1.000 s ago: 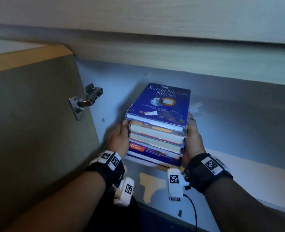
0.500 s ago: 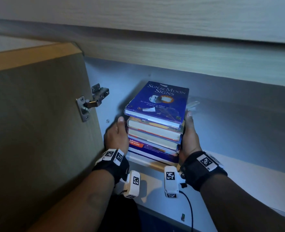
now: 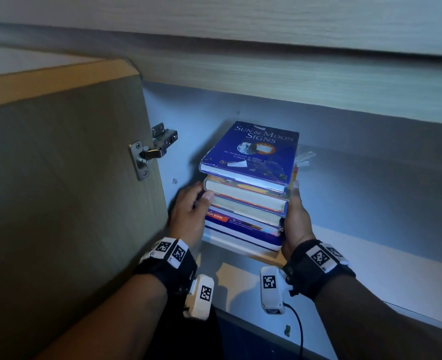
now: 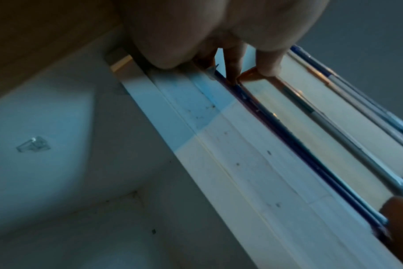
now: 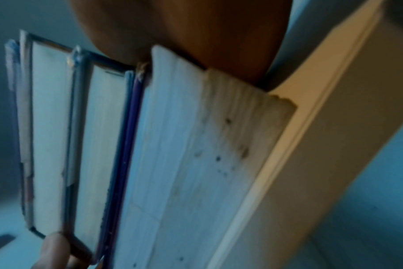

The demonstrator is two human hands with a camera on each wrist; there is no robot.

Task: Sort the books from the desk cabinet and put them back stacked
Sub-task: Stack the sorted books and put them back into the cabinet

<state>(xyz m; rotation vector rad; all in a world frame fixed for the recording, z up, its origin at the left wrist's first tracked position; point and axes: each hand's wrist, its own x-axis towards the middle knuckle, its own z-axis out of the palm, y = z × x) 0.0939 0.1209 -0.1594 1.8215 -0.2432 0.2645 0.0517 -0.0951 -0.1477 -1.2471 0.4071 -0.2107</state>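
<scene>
Setting the stack of books [image 3: 246, 193] down inside the open desk cabinet [image 3: 370, 183] is the step in hand, judging by the head view: the left hand [image 3: 188, 211] and right hand [image 3: 296, 219] clasp its two sides, "Sun & Moon Signs" on top. The left wrist view shows fingertips [image 4: 268, 69] curled onto the page edges. The right wrist view shows the palm flat against the stack. Next, probably, release and square the skewed upper books
</scene>
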